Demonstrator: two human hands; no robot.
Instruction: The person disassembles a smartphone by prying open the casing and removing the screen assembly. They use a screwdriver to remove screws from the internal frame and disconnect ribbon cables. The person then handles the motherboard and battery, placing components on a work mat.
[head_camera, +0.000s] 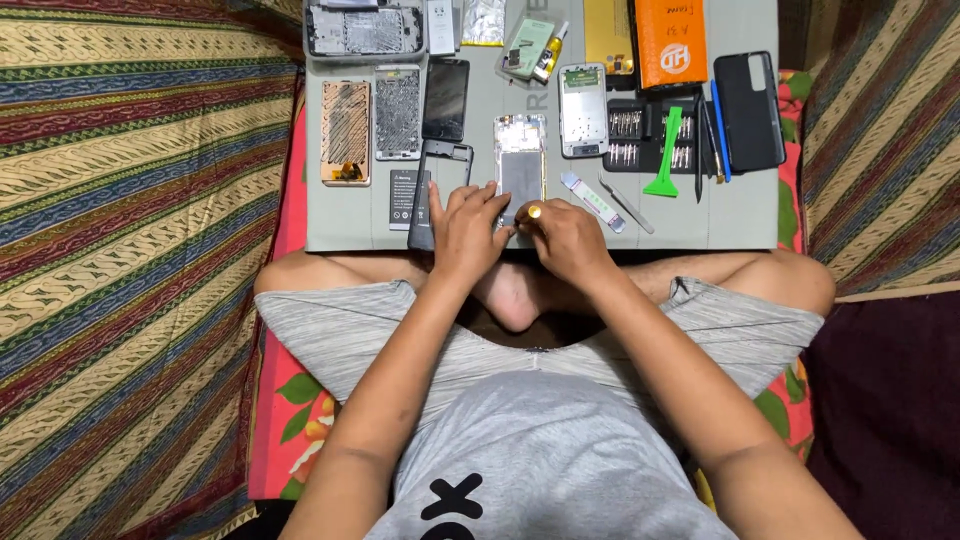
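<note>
Working at the near edge of the grey mat (340, 225), you are steadying the open phone frame (520, 165) with your left hand (467, 232), fingers spread flat, while your right hand (568, 240) is pinching a yellow-tipped screwdriver (533, 212) against it, fingers closed.

Well beyond your right hand (566, 240), an orange box (670, 40) lies at the mat's far edge. Left of it you see a yellow packet (608, 35). Beyond your left hand (468, 232), a dark screen (445, 99) lies face up. A black battery (405, 199) with a white label sits just left of that hand.
</note>
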